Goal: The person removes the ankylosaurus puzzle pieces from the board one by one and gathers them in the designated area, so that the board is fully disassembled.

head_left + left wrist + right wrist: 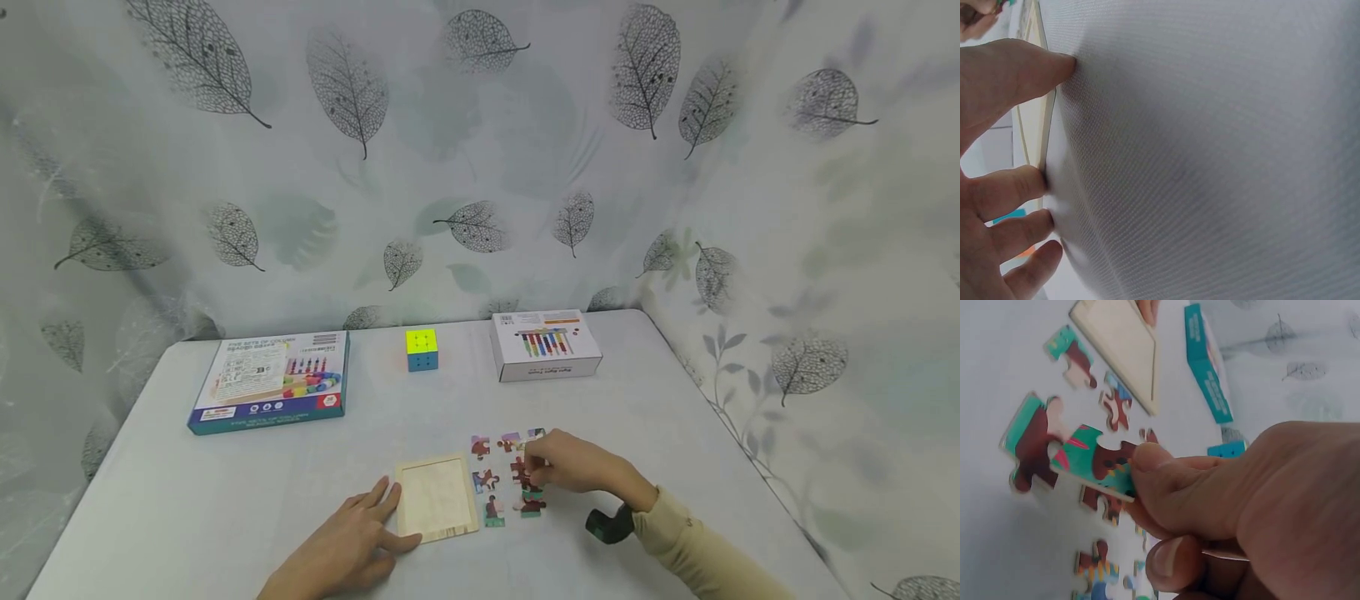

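Observation:
A square wooden puzzle tray point(435, 498) lies flat on the table with bare wood inside its rim. My left hand point(352, 537) rests at the tray's left side and lower corner, its thumb and fingers spread along the edge; the left wrist view shows the fingertips point(1029, 184) touching the rim. Between thumb and finger, my right hand point(573, 462) pinches a green and brown jigsaw piece point(1094, 459), tilted above the table. Loose jigsaw pieces point(493, 511) lie right of the tray; the right hand hides some of them in the head view.
Behind the tray stands a yellow and blue puzzle cube point(422, 350). A flat toy box point(270, 379) lies at the back left, a white toy box point(547, 346) at the back right. Leaf-patterned curtains point(480, 167) border the white table point(315, 475).

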The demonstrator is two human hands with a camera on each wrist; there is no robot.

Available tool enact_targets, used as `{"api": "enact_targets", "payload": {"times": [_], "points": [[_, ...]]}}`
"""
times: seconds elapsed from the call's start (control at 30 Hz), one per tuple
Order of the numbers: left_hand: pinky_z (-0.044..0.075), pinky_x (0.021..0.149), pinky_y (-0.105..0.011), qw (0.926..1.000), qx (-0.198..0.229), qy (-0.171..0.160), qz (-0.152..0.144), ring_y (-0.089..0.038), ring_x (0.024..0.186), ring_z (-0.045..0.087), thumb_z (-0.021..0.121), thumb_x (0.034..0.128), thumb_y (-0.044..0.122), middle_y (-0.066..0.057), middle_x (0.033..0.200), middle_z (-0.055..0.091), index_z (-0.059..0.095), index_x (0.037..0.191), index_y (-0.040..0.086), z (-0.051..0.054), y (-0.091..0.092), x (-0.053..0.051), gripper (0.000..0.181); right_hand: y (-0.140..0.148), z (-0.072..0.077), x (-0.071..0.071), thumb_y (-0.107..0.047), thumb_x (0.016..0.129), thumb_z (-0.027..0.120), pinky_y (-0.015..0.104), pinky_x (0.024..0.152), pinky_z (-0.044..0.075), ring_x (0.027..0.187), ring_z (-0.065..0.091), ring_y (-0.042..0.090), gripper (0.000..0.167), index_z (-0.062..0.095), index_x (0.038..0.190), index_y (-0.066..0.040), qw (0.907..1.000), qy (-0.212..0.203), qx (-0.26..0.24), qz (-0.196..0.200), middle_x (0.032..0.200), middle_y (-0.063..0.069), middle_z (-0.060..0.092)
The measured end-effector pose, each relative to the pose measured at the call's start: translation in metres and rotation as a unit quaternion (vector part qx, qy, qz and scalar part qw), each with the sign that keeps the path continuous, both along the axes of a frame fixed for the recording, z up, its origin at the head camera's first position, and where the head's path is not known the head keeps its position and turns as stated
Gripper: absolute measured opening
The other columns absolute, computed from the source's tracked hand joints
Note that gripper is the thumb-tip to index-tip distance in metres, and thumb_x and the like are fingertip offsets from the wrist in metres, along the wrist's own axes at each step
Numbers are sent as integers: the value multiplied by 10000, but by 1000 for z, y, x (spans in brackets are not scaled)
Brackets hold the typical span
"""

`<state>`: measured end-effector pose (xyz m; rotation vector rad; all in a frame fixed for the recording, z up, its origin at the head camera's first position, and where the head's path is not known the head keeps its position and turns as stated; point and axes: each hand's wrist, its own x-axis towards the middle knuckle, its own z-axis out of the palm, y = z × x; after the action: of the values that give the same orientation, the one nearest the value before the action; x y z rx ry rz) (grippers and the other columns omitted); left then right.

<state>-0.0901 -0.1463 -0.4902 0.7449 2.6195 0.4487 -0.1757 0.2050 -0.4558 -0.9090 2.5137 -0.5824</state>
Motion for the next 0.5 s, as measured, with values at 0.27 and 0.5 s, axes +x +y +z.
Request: {"api": "enact_targets", "payload": {"times": [0.27, 0.5], "points": [[380, 1120, -651, 10000, 19, 4, 1, -461, 1496, 316, 728, 862, 257, -163, 1544, 479, 696, 1208, 459, -2, -1, 0, 402, 19, -6, -2, -78, 894, 713, 161, 640, 434, 683, 465, -13, 120, 654, 826, -157, 9994, 17, 307, 124, 750, -123, 585], [381, 1119, -652, 10000, 6, 3, -7, -463, 1493, 322, 726, 865, 266, -173, 1551, 466, 697, 1208, 457, -1, -1, 0, 393, 23, -11, -3, -52, 878, 718, 181, 668, 463, 701, 499, 7, 114, 685, 841, -155, 9991, -27, 424, -49, 786, -112, 629]]}}
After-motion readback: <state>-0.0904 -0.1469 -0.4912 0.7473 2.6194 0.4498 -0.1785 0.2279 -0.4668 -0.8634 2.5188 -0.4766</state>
